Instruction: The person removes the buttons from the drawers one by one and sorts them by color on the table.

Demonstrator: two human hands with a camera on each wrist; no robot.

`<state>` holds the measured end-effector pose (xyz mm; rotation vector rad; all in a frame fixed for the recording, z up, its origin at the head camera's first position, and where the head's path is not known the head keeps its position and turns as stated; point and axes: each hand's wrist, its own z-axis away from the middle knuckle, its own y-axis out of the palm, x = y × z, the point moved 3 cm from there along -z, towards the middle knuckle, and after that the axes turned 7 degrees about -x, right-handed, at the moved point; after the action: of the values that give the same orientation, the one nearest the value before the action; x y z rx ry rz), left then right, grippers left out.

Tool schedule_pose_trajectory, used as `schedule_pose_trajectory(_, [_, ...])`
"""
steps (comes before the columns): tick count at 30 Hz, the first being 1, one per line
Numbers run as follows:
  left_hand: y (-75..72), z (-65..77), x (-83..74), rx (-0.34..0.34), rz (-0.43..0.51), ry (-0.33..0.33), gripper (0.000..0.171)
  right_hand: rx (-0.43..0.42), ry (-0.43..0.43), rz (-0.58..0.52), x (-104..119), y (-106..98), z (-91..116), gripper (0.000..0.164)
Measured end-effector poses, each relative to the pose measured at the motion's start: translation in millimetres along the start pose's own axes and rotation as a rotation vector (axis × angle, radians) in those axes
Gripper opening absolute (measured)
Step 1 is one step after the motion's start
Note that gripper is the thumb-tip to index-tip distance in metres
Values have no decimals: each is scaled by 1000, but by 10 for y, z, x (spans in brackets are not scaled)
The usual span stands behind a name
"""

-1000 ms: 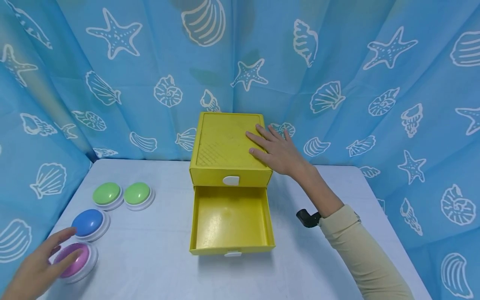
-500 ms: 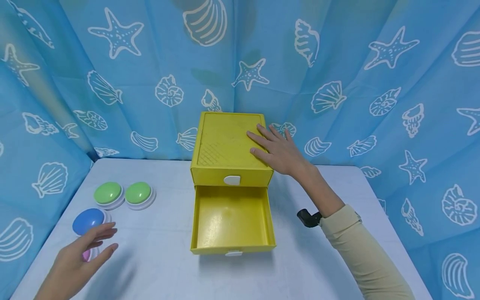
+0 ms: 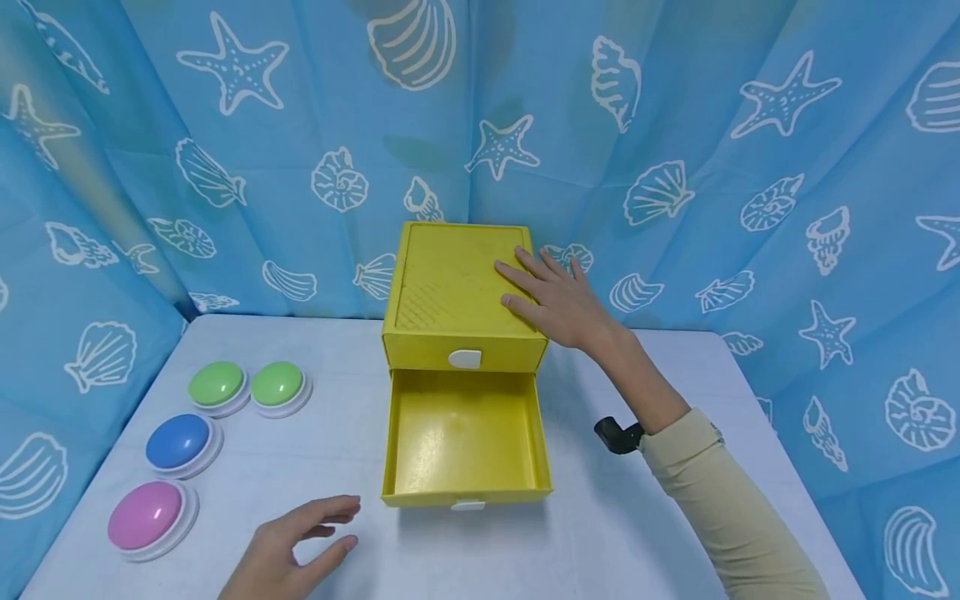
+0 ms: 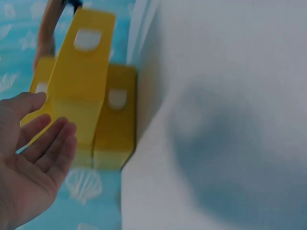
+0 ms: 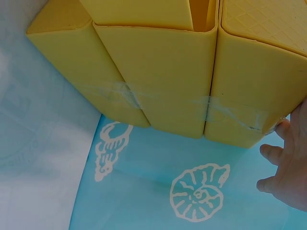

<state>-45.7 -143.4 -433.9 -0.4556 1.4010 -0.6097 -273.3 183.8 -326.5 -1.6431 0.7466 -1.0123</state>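
Observation:
A yellow drawer unit (image 3: 450, 283) stands at the back middle of the table. Its middle drawer (image 3: 467, 442) is pulled out, and nothing lies inside. My right hand (image 3: 558, 304) rests on the right side of the unit's top, fingers spread; the right wrist view shows it at the unit's edge. To the left of the drawer's front, my left hand (image 3: 296, 542) hovers over the table with nothing in its grasp, thumb and fingers apart. In the left wrist view, that hand (image 4: 36, 153) overlaps the unit's front, where white handles (image 4: 88, 40) show on the drawers.
At the left of the table sit several dome-shaped push lights on white bases: a pink one (image 3: 146, 517), a blue one (image 3: 178, 442) and two green ones (image 3: 216, 385). A blue shell-print curtain (image 3: 337, 100) hangs behind the white table (image 3: 315, 458).
My left hand has moved right, from over the pink push light toward the pulled-out drawer, uncovering the pink light. The right hand has stayed on the unit.

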Motion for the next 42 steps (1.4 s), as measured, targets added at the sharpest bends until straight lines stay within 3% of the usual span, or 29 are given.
schedule_pose_trajectory(4, [168,11,-93,36,86,100,41,1,-2,3,7,-10,5,63])
schedule_pose_trajectory(10, [344,39,-246,-69,214,337,33,2,-7,1,3,-4,2,63])
schedule_pose_trajectory(15, [489,15,-330,-134,182,501,34,-1,-2,2,5,-16,16,62])
schedule_pose_trajectory(19, [617,-18,-364,-257,140,670,37,1,-1,0,11,-20,19,62])
schedule_pose_trajectory(22, [711,-38,-392,-290,151,694,37,3,-3,0,12,-18,18,62])
schedule_pose_trajectory(26, [799,-59,-434,-297,157,674,34,1,-3,0,13,-13,14,62])
schedule_pose_trajectory(30, [862,-87,-455,-335,128,740,33,1,-1,-3,19,-10,9,62])
schedule_pose_trajectory(35, [884,-124,-492,-419,86,812,28,-3,0,-6,23,-14,2,61])
schedule_pose_trajectory(42, [854,-177,-514,-465,49,820,24,-2,6,-6,5,6,-6,62])
